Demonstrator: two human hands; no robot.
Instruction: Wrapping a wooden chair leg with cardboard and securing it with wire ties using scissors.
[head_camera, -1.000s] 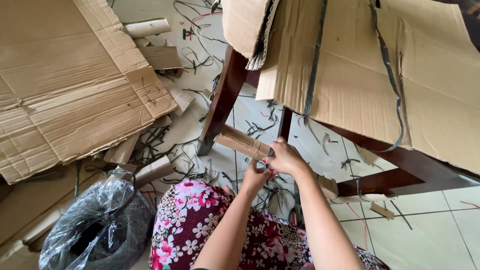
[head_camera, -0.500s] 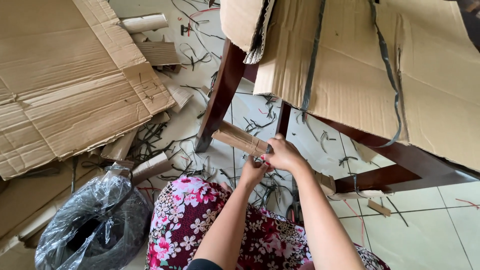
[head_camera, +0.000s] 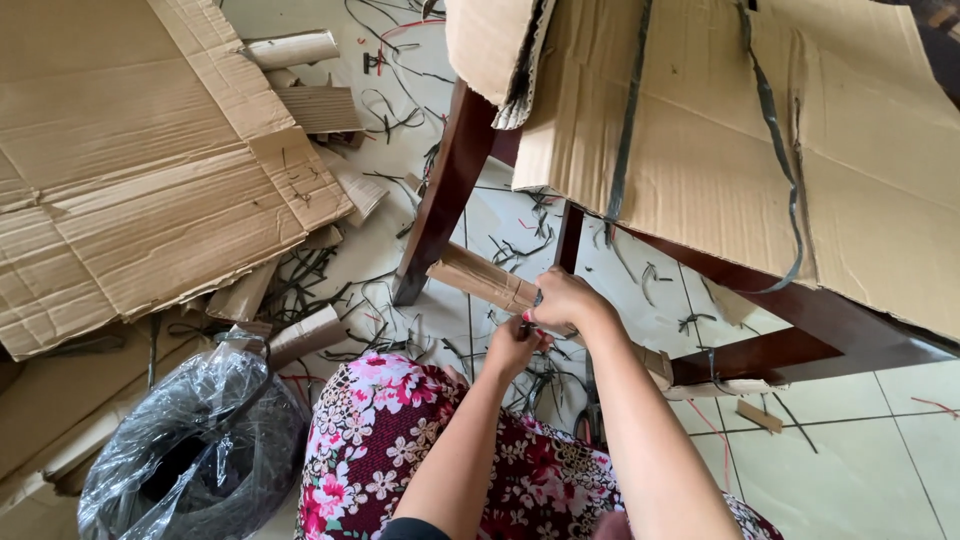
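A long folded strip of brown cardboard (head_camera: 482, 278) wraps a dark wooden rail of the chair (head_camera: 440, 205) near the floor. My right hand (head_camera: 567, 300) grips this cardboard strip from above. A dark strap runs around the strip by my fingers. My left hand (head_camera: 515, 345) sits just beneath, fingers pinched at the strap end under the strip; what it pinches is mostly hidden. More cardboard (head_camera: 720, 140) tied with dark straps covers the chair's upper part.
A large flattened cardboard sheet (head_camera: 130, 170) lies on the tiled floor at left. A coil of dark strap in clear plastic wrap (head_camera: 190, 440) sits by my floral-clad knee (head_camera: 400, 450). Cut strap bits and cardboard scraps litter the floor.
Both hands stay on the cardboard strip with only small shifts. My left hand has dropped slightly beneath my right. The view has wobbled a little.
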